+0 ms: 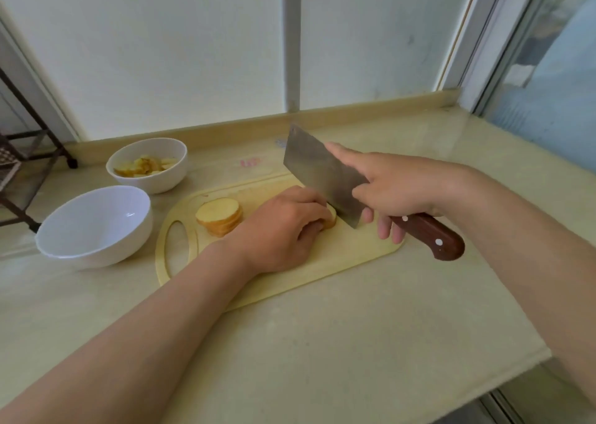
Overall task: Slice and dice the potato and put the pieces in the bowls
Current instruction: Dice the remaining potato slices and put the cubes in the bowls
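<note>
Risk: cut fingertips. Left hand (283, 230) curls over potato stub (331, 218) at middle of board (290, 288), knife (322, 172) blade right against its knuckles. Right hand (396, 191) grips handle w/ index finger along blade. Stub's small, could slip. Slices (219, 217) sit near board's left end.

Matt steel cleaver blade (317, 173), glossy brown wooden handle (432, 234), glossy white bowl (93, 225), polished stone counter (322, 343).

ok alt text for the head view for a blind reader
A person's right hand holds a cleaver against a potato piece that the left hand steadies on a cutting board. A stack of slices lies beside it; to the left stand an empty white bowl and a bowl of potato pieces.
</note>
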A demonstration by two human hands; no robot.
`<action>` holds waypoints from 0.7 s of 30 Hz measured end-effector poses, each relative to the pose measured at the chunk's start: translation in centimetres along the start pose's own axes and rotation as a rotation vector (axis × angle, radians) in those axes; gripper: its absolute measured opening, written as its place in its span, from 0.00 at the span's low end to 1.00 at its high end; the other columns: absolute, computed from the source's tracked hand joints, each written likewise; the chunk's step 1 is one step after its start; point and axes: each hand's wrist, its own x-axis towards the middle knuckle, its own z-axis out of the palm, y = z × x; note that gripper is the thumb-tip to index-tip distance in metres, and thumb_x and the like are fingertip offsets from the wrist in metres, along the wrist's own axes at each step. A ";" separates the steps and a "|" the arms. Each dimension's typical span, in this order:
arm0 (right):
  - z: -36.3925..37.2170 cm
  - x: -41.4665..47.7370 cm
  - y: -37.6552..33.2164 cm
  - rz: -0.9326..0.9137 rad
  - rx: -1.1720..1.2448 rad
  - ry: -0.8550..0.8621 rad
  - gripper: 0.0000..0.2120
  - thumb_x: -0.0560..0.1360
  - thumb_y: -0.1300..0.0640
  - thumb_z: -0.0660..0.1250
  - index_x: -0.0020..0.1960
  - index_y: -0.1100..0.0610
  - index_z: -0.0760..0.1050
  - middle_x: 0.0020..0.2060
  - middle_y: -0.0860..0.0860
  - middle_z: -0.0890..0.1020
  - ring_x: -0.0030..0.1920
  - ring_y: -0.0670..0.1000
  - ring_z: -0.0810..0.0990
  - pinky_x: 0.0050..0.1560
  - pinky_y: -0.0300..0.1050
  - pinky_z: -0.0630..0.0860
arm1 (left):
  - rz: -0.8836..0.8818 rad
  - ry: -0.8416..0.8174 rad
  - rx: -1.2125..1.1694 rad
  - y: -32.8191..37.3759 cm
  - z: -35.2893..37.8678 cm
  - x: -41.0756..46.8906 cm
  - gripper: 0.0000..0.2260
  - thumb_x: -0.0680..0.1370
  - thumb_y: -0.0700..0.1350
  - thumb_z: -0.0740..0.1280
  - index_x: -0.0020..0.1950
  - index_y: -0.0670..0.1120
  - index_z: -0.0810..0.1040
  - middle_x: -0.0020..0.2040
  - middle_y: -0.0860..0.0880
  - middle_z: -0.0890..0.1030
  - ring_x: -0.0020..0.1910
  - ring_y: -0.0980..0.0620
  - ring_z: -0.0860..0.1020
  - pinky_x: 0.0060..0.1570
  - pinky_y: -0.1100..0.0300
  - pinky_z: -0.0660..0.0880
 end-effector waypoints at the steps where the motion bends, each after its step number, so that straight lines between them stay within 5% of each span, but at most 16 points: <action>1: 0.0 -0.1 0.0 0.005 0.013 0.025 0.42 0.81 0.65 0.52 0.78 0.24 0.43 0.47 0.59 0.83 0.31 0.55 0.84 0.36 0.52 0.86 | -0.004 0.003 0.000 0.1 0.0 0.0 0.08 0.75 0.36 0.67 0.51 0.42 0.82 0.50 0.47 0.79 0.49 0.47 0.77 0.50 0.53 0.74; 11: 0.4 -2.3 -0.4 -0.015 -0.020 0.133 0.41 0.79 0.64 0.53 0.80 0.27 0.48 0.44 0.55 0.80 0.29 0.53 0.78 0.32 0.50 0.83 | -0.020 0.029 -0.011 0.4 -0.2 -0.3 0.08 0.75 0.38 0.67 0.51 0.44 0.84 0.50 0.49 0.80 0.49 0.49 0.77 0.51 0.56 0.75; 21: 0.7 -4.9 -1.7 0.043 -0.246 0.034 0.39 0.83 0.62 0.51 0.80 0.29 0.39 0.43 0.56 0.79 0.32 0.60 0.85 0.34 0.53 0.85 | -0.019 0.026 -0.030 0.1 -0.1 -0.3 0.09 0.77 0.40 0.66 0.53 0.45 0.83 0.51 0.50 0.80 0.50 0.50 0.77 0.52 0.55 0.76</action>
